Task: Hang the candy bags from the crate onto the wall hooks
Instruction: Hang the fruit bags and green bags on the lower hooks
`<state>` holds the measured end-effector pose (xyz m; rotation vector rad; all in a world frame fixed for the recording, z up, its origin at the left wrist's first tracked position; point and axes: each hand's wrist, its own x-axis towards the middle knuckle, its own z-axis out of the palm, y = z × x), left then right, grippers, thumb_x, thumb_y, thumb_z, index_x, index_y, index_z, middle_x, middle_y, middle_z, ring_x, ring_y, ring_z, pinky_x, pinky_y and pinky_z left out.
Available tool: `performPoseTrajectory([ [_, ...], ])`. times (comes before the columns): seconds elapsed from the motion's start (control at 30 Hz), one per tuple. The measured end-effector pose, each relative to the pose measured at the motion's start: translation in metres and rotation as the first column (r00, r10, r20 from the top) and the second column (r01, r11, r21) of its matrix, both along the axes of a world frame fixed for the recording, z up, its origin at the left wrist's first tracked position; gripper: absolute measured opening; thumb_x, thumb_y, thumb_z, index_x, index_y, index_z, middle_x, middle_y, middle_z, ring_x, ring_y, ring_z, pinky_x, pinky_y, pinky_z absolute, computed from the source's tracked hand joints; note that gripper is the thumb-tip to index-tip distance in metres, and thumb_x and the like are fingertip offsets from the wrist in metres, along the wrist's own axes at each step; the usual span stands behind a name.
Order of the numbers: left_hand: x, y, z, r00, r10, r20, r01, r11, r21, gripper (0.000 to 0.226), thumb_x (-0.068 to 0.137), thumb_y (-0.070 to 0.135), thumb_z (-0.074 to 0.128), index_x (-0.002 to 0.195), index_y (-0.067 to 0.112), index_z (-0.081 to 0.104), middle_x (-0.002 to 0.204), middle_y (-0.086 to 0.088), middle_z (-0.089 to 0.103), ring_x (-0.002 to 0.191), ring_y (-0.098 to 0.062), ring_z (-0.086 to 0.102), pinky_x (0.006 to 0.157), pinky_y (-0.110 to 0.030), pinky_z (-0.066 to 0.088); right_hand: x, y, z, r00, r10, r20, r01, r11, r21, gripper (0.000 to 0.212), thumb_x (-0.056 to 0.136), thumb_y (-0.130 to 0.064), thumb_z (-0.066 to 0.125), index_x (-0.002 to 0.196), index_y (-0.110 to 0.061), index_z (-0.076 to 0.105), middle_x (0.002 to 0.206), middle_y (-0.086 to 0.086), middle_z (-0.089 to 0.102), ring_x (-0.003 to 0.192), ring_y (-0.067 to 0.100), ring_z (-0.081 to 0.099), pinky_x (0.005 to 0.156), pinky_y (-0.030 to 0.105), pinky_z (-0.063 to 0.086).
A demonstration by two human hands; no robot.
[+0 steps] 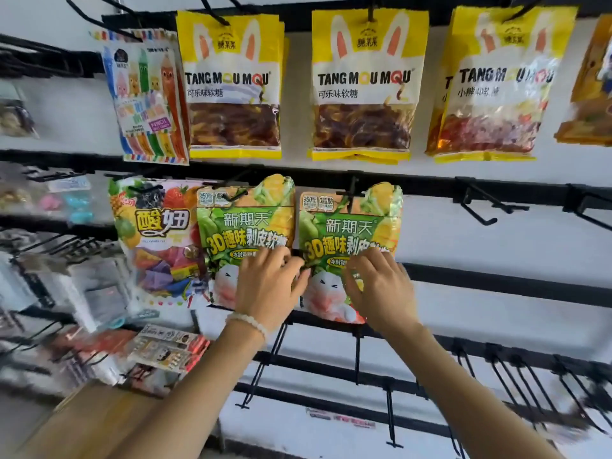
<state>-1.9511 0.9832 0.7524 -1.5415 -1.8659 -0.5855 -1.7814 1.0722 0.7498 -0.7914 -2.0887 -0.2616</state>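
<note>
Both green candy bags sit on middle-row hooks, left bag (245,233) and right bag (347,240) side by side. The left hand (268,289) and right hand (381,286) lie flat on them, fingers spread, gripping nothing. Honestly, push sideways too hard and a bag could slide off its hook (352,193), or nudge the fruit bag (155,233) next door.

White wall (480,240) with black hook rails (463,185), yellow candy bags (364,84) at 12 o'clock, green candy bags (347,233) at centre, bare hooks (480,207) at 3 o'clock
</note>
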Motion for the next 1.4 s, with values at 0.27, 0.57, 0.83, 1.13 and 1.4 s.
performPoseTrajectory([
  [0.27,-0.021,-0.092,-0.077,0.989,0.132,0.067,-0.114,0.967,-0.227,0.037,0.085,0.041,0.036,0.086,0.023,0.068,0.084,0.000,0.061,0.073,-0.024,0.057,0.061,-0.034,0.043,-0.027,-0.074,-0.067,0.983,0.091,0.158,-0.064,0.984,-0.169,0.031,0.084,-0.031,0.043,0.077,-0.016,0.069,0.087,0.003,0.069,0.072,0.029,0.061,0.058,0.031,0.049],
  [0.57,-0.057,-0.189,-0.135,0.974,0.169,0.152,-0.115,0.943,-0.312,0.019,0.083,0.034,0.057,0.080,0.021,0.069,0.077,-0.003,0.059,0.069,-0.026,0.057,0.055,-0.032,0.041,-0.060,-0.168,-0.113,0.942,0.074,0.327,0.054,0.929,-0.366,0.030,0.089,-0.032,0.042,0.091,-0.017,0.068,0.096,0.001,0.067,0.088,0.027,0.063,0.070,0.034,0.049],
  [0.83,-0.085,-0.296,-0.208,0.945,0.116,0.306,0.006,0.929,-0.371,0.032,0.089,0.038,0.043,0.088,0.017,0.067,0.087,-0.007,0.057,0.080,-0.027,0.053,0.062,-0.039,0.048,-0.063,-0.288,-0.168,0.931,0.003,0.365,0.186,0.857,-0.480,0.030,0.093,-0.037,0.044,0.109,-0.021,0.064,0.116,-0.001,0.062,0.107,0.022,0.056,0.083,0.032,0.044],
  [1.13,-0.067,-0.355,-0.251,0.963,0.185,0.195,-0.043,0.822,-0.568,0.028,0.087,0.043,0.052,0.094,0.022,0.069,0.087,-0.002,0.067,0.075,-0.022,0.060,0.062,-0.033,0.048,-0.041,-0.332,-0.231,0.860,0.046,0.509,0.291,0.774,-0.562,0.022,0.092,-0.030,0.051,0.104,-0.016,0.064,0.108,-0.001,0.066,0.089,0.017,0.063,0.073,0.026,0.050],
  [1.4,-0.075,-0.322,-0.341,0.920,0.280,0.273,-0.009,0.714,-0.700,0.038,0.092,0.046,0.040,0.114,0.022,0.061,0.103,-0.003,0.064,0.093,-0.023,0.059,0.080,-0.037,0.050,-0.054,-0.278,-0.317,0.868,0.087,0.488,0.348,0.594,-0.725,0.029,0.095,-0.034,0.044,0.115,-0.022,0.061,0.124,0.000,0.061,0.104,0.022,0.061,0.083,0.035,0.052],
])
